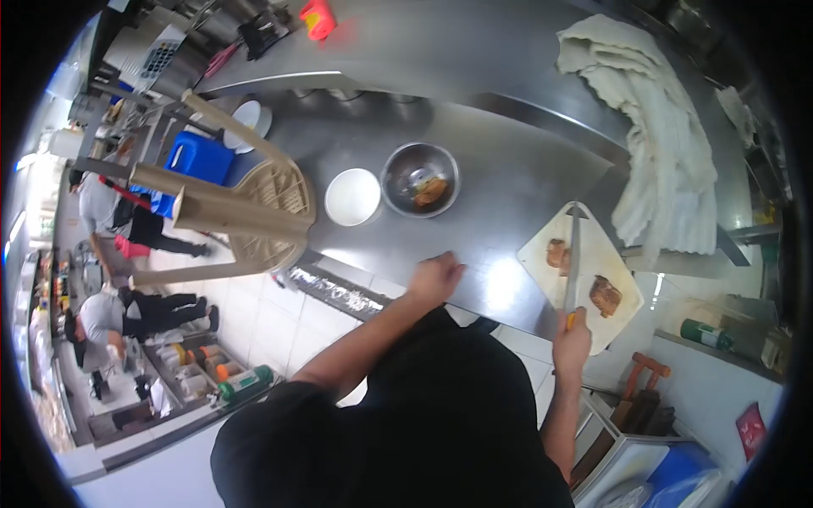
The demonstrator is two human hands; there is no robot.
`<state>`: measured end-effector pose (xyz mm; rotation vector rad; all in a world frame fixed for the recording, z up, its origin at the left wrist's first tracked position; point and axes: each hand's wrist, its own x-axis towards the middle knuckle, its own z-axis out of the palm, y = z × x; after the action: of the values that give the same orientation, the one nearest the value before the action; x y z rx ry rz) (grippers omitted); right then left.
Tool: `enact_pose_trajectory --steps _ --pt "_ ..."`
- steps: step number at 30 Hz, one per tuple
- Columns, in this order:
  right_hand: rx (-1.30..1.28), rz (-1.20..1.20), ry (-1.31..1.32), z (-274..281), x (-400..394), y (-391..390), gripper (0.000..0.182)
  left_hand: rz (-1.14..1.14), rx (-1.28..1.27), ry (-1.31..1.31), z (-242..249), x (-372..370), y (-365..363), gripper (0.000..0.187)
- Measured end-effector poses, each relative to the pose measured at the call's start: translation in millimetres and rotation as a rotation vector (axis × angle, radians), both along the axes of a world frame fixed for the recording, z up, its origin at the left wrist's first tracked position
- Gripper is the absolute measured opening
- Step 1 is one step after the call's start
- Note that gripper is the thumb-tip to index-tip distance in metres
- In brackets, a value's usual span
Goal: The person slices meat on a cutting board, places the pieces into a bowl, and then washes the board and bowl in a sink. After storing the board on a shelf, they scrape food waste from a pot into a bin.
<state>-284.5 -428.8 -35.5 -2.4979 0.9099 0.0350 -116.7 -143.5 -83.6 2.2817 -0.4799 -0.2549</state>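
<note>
My right hand [572, 343] is closed round the yellow handle of a long knife [575, 254], whose blade lies over a white cutting board [622, 317]. On the board, one piece of browned meat [605, 296] sits right of the blade and another browned piece [557, 254] sits to its left, partly behind it. My left hand [438, 278] is over the steel table's front edge, fingers curled; what they hold, if anything, is hidden. Beyond it stand a steel bowl [421, 161] with a browned piece of food inside and a white bowl [353, 197].
An upturned beige plastic stool [254, 222] rests at the table's left, near a blue container [200, 158]. White towels [656, 127] drape over the raised shelf at right. Two people stand farther left. Below the board, a rack [610, 449] holds several boards.
</note>
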Motion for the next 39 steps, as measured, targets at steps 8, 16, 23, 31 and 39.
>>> enact_pose_trajectory --steps 8,16,23,31,39 --pt "-0.001 -0.051 0.071 -2.6 -8.2 0.5 0.028 -0.189 -0.132 -0.039 22.5 22.1 -50.2 0.026" --pt "-0.038 0.019 0.123 19.6 30.3 8.4 0.026 -0.375 -0.160 0.033 -27.5 59.0 -188.5 0.021" --pt "-0.026 0.039 0.179 22.7 33.4 19.8 0.027 -0.367 -0.340 0.081 -58.9 62.5 -211.1 0.011" --pt "-0.057 0.011 0.185 6.5 22.7 37.6 0.022 -0.407 -0.153 0.058 -44.1 62.4 -212.0 0.005" --pt "0.046 -0.042 0.252 -25.8 71.9 22.2 0.023 -0.382 -0.126 0.112 -39.5 62.7 -208.8 0.006"
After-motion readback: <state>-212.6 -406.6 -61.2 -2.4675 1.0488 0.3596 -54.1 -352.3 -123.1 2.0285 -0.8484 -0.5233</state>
